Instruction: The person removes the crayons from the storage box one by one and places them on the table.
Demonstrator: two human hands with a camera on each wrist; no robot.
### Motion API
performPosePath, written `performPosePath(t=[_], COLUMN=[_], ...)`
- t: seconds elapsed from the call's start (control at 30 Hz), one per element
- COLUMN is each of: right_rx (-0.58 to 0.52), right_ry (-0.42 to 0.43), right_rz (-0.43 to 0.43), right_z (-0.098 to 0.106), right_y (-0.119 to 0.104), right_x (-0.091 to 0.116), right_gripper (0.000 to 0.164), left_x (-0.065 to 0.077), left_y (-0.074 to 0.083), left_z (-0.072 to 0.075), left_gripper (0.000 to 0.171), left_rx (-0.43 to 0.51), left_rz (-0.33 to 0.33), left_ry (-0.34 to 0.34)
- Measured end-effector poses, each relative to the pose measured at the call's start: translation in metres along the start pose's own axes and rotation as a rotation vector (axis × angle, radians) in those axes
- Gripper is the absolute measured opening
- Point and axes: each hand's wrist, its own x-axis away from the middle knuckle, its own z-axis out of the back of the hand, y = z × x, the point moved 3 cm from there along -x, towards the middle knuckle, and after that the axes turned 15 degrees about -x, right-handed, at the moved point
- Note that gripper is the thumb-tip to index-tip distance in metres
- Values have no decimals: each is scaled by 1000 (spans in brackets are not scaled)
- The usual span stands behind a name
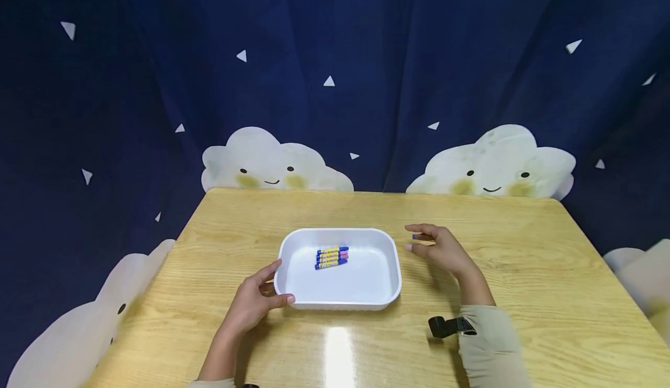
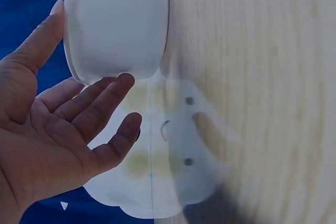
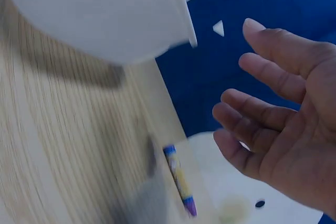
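A white plastic tray (image 1: 337, 305) lies in front of the person in the head view. Several crayons (image 1: 331, 257) with yellow wrappers are side by side in it, toward the back. At the tray's near left corner, the left hand (image 1: 250, 301) holds the rim, thumb over the front edge and fingers along the left side. To the right of the tray, the right hand (image 1: 442, 253) hovers with fingers apart and nothing between them. Past its fingers lies a purple-tipped crayon (image 3: 179, 180) on the tabletop, largely hidden by the hand in the head view.
The light wooden table (image 1: 565, 295) extends around the tray on all sides. Behind it hangs a dark blue curtain (image 1: 356, 33) printed with white triangles and smiling clouds. A black strapped device (image 1: 445, 327) sits on the right wrist, by the beige sleeve (image 1: 492, 341).
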Motion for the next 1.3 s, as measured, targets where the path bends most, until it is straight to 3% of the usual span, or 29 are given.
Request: performPosePath(t=[0.27,0.47,0.67,0.87,1.07,1.3], right_rx=[-73,-165,-191,-193,-167,-26], right_ry=[-59,-102,-141,-154,-147,-161], right_rz=[59,64,48,-1,-21,-11], right_z=[-27,-50,-72,-96,-117,-133], right_y=[-16,-18,-21,-14,-6,4], right_x=[-10,-18,-23,-32,-39,-44], right_gripper=[43,42,40,42,32,22], left_x=[0,0,0,1,1,0], left_y=[-2,-2,1,-1,-2,-3], left_z=[-1,0,0,-1,-1,0], left_gripper=[84,84,84,84,84,83], left_rx=[-1,-4,-1,4,12,9], left_rz=[-17,-9,-16,-1,-5,-3], left_ry=[-2,-2,-1,-1,-2,5])
